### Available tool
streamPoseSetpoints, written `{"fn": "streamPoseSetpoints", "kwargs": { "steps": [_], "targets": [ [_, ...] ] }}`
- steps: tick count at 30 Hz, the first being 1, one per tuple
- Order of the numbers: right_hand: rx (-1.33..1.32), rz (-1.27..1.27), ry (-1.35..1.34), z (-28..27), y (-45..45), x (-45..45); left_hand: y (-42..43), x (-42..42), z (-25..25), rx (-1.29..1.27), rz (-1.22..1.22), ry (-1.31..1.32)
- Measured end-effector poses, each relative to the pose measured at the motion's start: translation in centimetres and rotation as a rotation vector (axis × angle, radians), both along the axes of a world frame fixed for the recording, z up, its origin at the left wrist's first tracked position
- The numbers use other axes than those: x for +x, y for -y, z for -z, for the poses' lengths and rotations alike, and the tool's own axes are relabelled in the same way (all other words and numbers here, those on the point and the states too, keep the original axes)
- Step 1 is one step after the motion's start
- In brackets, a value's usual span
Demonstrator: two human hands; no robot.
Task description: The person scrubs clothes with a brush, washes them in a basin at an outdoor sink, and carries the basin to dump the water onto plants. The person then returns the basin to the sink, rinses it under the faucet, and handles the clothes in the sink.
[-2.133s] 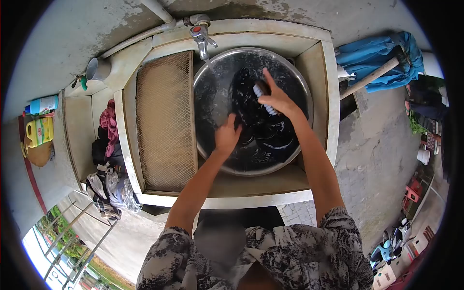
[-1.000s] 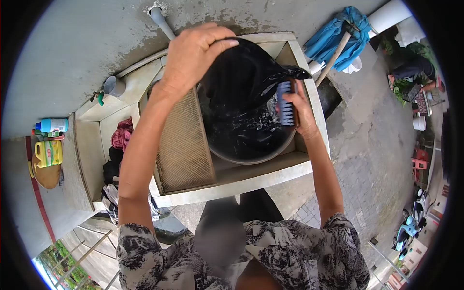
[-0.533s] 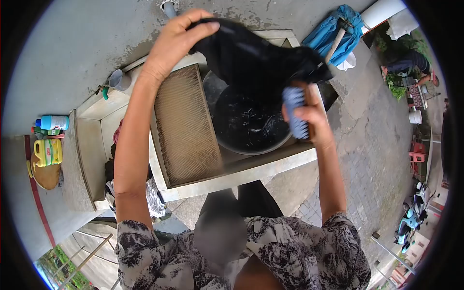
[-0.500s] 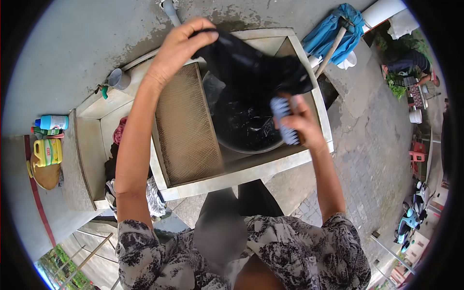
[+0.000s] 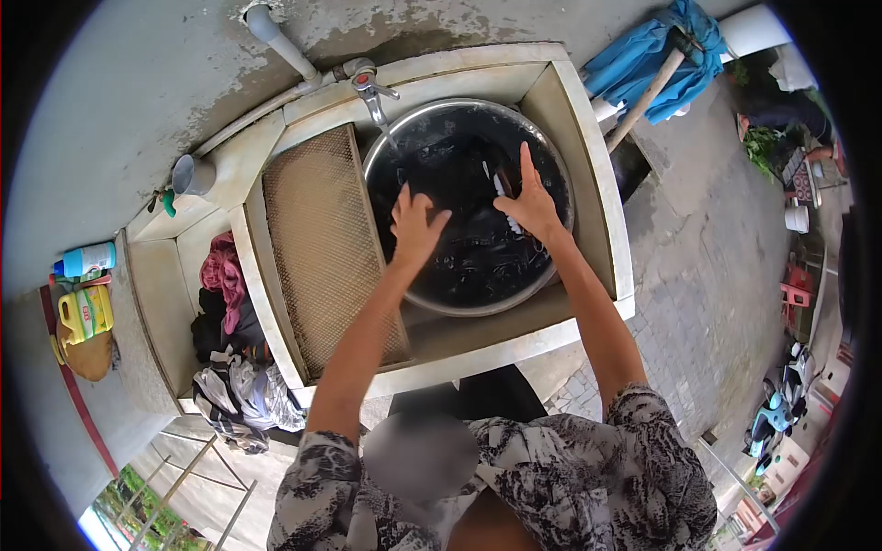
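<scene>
A round metal basin (image 5: 562, 174) full of dark water stands in the sink. Black cloth (image 5: 450, 197) lies in it, mostly underwater. My left hand (image 5: 418, 228) hovers over the cloth at the left side, fingers spread and holding nothing. On the right, my right hand (image 5: 535, 204) is beside a scrub brush (image 5: 502, 193) with white bristles, which lies partly hidden in the basin. Its index finger points outward and its thumb is apart; no grip on the brush shows. Above the rim, a tap (image 5: 371, 92) lets a thin stream fall into the basin.
A ribbed washboard slab (image 5: 322, 248) flanks the basin on the left. Beyond it are a pink cloth (image 5: 222, 271) and striped clothes (image 5: 243, 395). A grey cup (image 5: 194, 174) sits on the ledge. Yellow (image 5: 85, 312) and blue bottles (image 5: 87, 260) stand far left; a blue cloth (image 5: 657, 64) hangs right.
The black cloth, held up by my left hand before, is now down in the basin. My right hand has let go of the brush. Both hands are lower, over the water, and the tap shows.
</scene>
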State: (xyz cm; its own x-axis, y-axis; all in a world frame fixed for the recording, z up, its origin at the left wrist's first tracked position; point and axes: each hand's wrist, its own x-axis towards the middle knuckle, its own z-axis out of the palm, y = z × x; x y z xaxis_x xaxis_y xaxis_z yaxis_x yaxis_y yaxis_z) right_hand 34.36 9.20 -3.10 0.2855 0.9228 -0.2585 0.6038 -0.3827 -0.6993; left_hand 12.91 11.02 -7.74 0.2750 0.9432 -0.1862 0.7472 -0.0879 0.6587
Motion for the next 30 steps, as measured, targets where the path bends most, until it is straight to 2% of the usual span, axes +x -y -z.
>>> {"fn": "streamPoseSetpoints", "kwargs": {
  "steps": [1,3,6,7,8,12,14,15,17,18,19,21,22,25,26,29,30],
  "targets": [
    [-0.091,-0.028,0.004,1.9,-1.2,0.0,0.9,1.9,2.0,0.043,0.0,-0.169],
    [-0.264,-0.075,0.033,4.5,-2.2,-1.0,1.9,2.8,5.0,0.129,-0.014,-0.261],
    [-0.228,-0.058,0.04,9.0,-1.4,-1.7,2.1,3.1,7.3,0.201,0.005,-0.404],
    [-0.218,-0.052,0.049,9.4,-1.6,-2.3,1.7,2.8,8.0,0.228,0.045,-0.417],
    [-0.343,-0.033,0.083,9.8,-1.9,-2.7,1.2,2.3,8.8,0.256,0.084,-0.43],
    [-0.414,0.005,-0.163,9.8,-2.4,-3.1,-1.2,1.5,10.9,0.248,0.295,-0.578],
    [-0.235,0.106,-0.22,10.4,-1.7,-2.7,-4.2,1.8,10.2,-0.042,0.351,-0.463],
    [-0.147,0.157,-0.248,10.7,-1.2,-2.6,-5.6,2.3,11.2,-0.049,0.329,-0.466],
    [0.043,0.378,-0.675,12.5,0.1,-2.5,-8.5,3.1,13.3,-0.062,0.284,-0.471],
    [0.141,0.487,-0.884,13.0,1.1,-2.4,-9.7,3.8,8.9,0.125,0.448,-0.562],
    [0.135,0.561,-0.953,11.6,2.1,-2.2,-10.1,4.3,6.3,0.314,0.61,-0.649],
    [0.126,0.715,-1.095,6.3,3.8,-2.1,-10.4,4.5,8.2,0.398,0.551,-0.47],
    [0.127,0.737,-1.071,5.1,4.7,-1.9,-10.9,4.8,8.0,0.444,0.519,-0.38],
    [0.122,0.781,-1.021,1.2,6.8,-1.6,-12.2,4.2,5.1,0.158,0.271,-0.01],
    [0.148,0.721,-0.985,0.2,7.6,-1.9,-12.6,3.1,4.5,0.121,0.257,0.073],
    [0.095,0.485,-0.648,-2.2,10.0,-2.8,-11.9,-0.3,-0.2,0.159,0.299,0.104],
    [0.078,0.432,-0.531,-3.8,10.5,-3.4,-11.3,-1.6,-1.4,0.121,0.266,0.247]
  ]
}}
